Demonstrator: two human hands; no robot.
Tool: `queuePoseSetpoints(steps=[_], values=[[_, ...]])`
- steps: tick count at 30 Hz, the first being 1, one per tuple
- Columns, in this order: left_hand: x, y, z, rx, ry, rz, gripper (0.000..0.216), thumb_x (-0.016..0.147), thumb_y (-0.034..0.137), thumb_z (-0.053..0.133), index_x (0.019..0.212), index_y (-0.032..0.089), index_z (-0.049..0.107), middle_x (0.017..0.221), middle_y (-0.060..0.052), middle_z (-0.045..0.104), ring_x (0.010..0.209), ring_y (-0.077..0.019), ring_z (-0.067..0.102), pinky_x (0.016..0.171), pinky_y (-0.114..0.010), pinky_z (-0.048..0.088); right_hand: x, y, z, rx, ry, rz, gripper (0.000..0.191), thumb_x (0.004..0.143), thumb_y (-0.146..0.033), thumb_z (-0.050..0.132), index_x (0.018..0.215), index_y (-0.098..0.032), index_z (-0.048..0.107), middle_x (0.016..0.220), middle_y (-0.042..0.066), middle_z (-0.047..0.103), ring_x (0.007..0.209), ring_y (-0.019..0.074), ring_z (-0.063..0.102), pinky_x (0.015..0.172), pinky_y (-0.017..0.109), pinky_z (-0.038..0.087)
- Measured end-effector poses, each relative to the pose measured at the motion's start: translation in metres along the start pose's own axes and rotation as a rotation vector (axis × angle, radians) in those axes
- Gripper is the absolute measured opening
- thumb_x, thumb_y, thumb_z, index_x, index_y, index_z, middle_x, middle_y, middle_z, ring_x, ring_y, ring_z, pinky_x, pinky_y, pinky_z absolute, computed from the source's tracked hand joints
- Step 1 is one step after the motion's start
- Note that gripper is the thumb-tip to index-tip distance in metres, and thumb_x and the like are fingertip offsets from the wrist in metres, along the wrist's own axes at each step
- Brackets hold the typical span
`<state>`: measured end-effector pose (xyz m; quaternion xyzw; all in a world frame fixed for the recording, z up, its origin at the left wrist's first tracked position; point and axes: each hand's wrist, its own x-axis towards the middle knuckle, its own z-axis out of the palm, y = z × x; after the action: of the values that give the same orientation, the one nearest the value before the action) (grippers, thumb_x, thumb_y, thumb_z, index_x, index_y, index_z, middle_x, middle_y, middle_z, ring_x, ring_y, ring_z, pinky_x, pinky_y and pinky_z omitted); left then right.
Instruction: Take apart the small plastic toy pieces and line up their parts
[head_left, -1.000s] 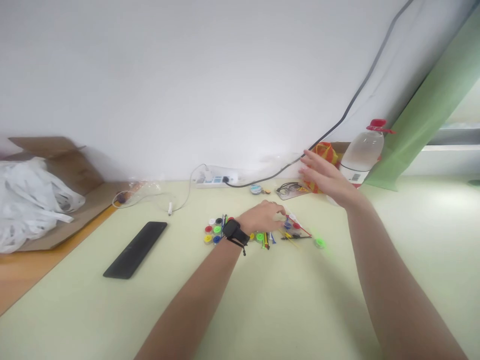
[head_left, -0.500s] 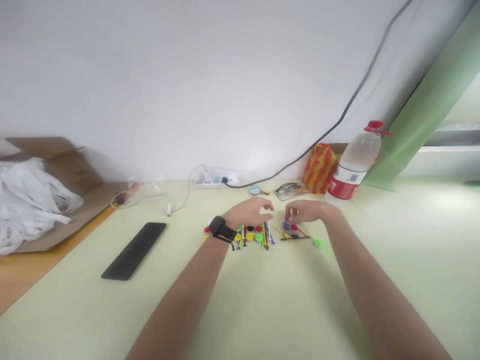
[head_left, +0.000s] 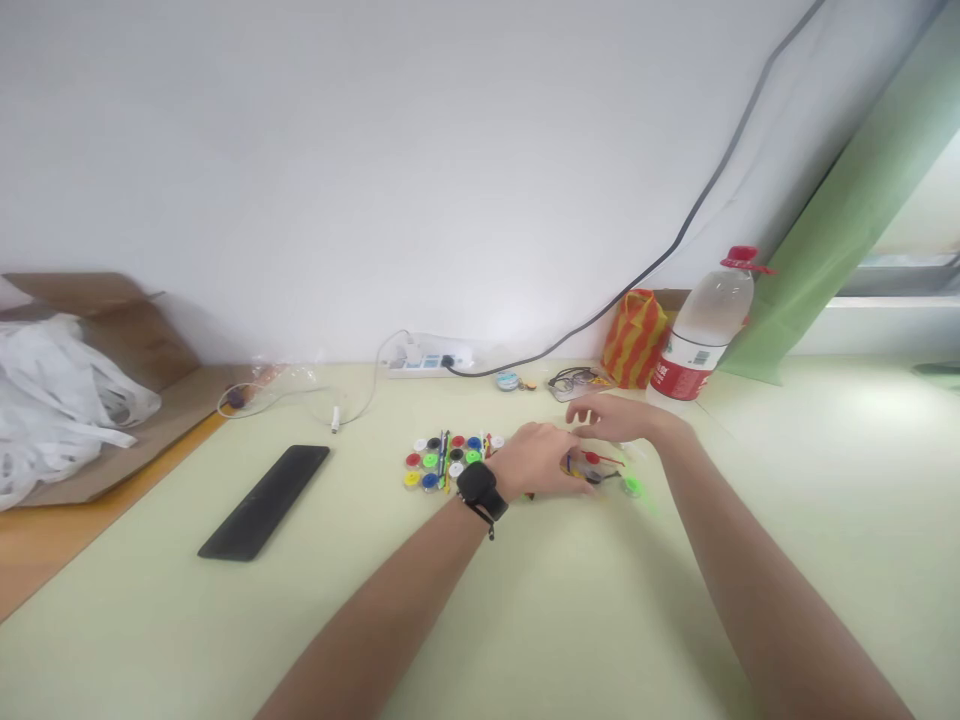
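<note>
My left hand, with a black watch on its wrist, reaches over the small coloured plastic pieces, its thumb and fingers apart around a few thin sticks. My right hand hovers just behind it, fingers loosely bent with gaps between them; I see nothing held. Right of my left fingers lie a red piece with a stick and a bright green disc. Left of my wrist, round discs such as a yellow disc and a blue disc sit in rows with sticks between them. My left hand hides some pieces.
A black flat slab lies to the left, near a cardboard box with white plastic bags. Along the wall are a power strip, a blue round tin, a striped bag and a large water bottle.
My left hand has moved right, over the loose pieces, uncovering the rows of discs on the left. My right hand has lifted slightly away from the blue piece it was pinching at.
</note>
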<state>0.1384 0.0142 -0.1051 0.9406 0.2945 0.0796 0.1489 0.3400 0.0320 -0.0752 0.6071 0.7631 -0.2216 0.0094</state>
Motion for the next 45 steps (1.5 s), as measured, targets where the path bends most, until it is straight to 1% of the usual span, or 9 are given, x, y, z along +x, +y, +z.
queuePoseSetpoints(steps=[4, 13, 17, 20, 23, 26, 31, 38, 45], values=[[0.0, 0.003, 0.01, 0.0, 0.029, -0.005, 0.02, 0.084, 0.043, 0.071, 0.092, 0.024, 0.073, 0.092, -0.006, 0.076, 0.092, -0.0276, 0.071, 0.079, -0.035, 0.05, 0.005, -0.01, 0.007, 0.065, -0.161, -0.127, 0.041, 0.072, -0.02, 0.065, 0.112, -0.029, 0.072, 0.114, 0.004, 0.074, 0.099, 0.0241, 0.068, 0.076, 0.028, 0.05], [-0.004, 0.003, -0.008, -0.248, 0.151, 0.115, 0.023, 0.076, 0.026, 0.072, 0.099, 0.022, 0.07, 0.094, -0.002, 0.073, 0.084, -0.0183, 0.066, 0.075, -0.027, 0.051, -0.008, 0.004, 0.0, 0.09, -0.249, -0.055, 0.022, 0.064, -0.02, 0.065, 0.083, -0.026, 0.074, 0.083, -0.002, 0.073, 0.073, 0.0197, 0.067, 0.06, 0.027, 0.045], [-0.005, -0.005, -0.019, -0.414, 0.338, 0.074, 0.018, 0.08, 0.021, 0.063, 0.093, 0.019, 0.075, 0.087, -0.003, 0.071, 0.074, -0.0143, 0.061, 0.071, -0.026, 0.049, -0.012, 0.012, -0.002, 0.007, -0.183, 0.055, 0.022, 0.058, -0.014, 0.07, 0.078, -0.023, 0.071, 0.086, 0.001, 0.074, 0.075, 0.0227, 0.068, 0.059, 0.029, 0.045], [-0.001, -0.016, -0.022, -0.612, 0.452, -0.029, 0.01, 0.08, 0.022, 0.064, 0.083, 0.017, 0.073, 0.082, -0.003, 0.07, 0.072, -0.0136, 0.061, 0.069, -0.026, 0.049, -0.012, 0.012, -0.006, 0.0, -0.071, 0.055, 0.019, 0.068, -0.019, 0.069, 0.087, -0.022, 0.069, 0.101, 0.006, 0.073, 0.085, 0.0238, 0.069, 0.063, 0.03, 0.047], [0.006, -0.024, -0.019, -0.984, 0.519, -0.206, 0.011, 0.077, 0.026, 0.072, 0.073, 0.016, 0.067, 0.074, -0.002, 0.068, 0.069, -0.0136, 0.064, 0.07, -0.026, 0.051, -0.013, 0.002, -0.011, 0.104, 0.085, -0.047, 0.022, 0.083, -0.03, 0.065, 0.103, -0.023, 0.067, 0.109, 0.008, 0.071, 0.094, 0.0238, 0.068, 0.072, 0.032, 0.052], [0.012, -0.028, -0.014, -1.252, 0.563, -0.373, 0.019, 0.078, 0.028, 0.072, 0.068, 0.016, 0.061, 0.069, -0.004, 0.066, 0.064, -0.0136, 0.066, 0.069, -0.028, 0.054, -0.014, -0.011, -0.013, 0.34, 0.207, -0.244, 0.033, 0.084, -0.039, 0.071, 0.113, -0.025, 0.066, 0.11, 0.008, 0.072, 0.101, 0.0254, 0.068, 0.081, 0.035, 0.055], [0.015, -0.029, -0.003, -1.377, 0.579, -0.446, 0.018, 0.08, 0.023, 0.07, 0.07, 0.016, 0.057, 0.066, -0.004, 0.066, 0.059, -0.0124, 0.066, 0.066, -0.027, 0.055, -0.01, -0.026, -0.009, 0.595, 0.233, -0.458, 0.03, 0.086, -0.042, 0.073, 0.109, -0.023, 0.067, 0.107, 0.007, 0.074, 0.099, 0.0245, 0.07, 0.087, 0.039, 0.056], [0.019, -0.031, 0.004, -1.415, 0.657, -0.475, 0.027, 0.082, 0.027, 0.077, 0.073, 0.017, 0.053, 0.067, -0.002, 0.066, 0.06, -0.0123, 0.069, 0.069, -0.028, 0.057, -0.004, -0.034, 0.0, 0.669, 0.224, -0.435, 0.017, 0.088, -0.033, 0.069, 0.098, -0.02, 0.067, 0.093, 0.005, 0.073, 0.087, 0.0213, 0.07, 0.082, 0.037, 0.056], [0.018, -0.03, -0.005, -1.445, 0.563, -0.367, 0.025, 0.076, 0.025, 0.086, 0.086, 0.013, 0.067, 0.085, -0.007, 0.073, 0.077, -0.0169, 0.074, 0.087, -0.036, 0.06, -0.003, -0.028, 0.003, 0.677, 0.248, -0.332, 0.014, 0.09, -0.035, 0.066, 0.091, -0.02, 0.065, 0.085, 0.004, 0.07, 0.082, 0.0195, 0.066, 0.075, 0.034, 0.053]])
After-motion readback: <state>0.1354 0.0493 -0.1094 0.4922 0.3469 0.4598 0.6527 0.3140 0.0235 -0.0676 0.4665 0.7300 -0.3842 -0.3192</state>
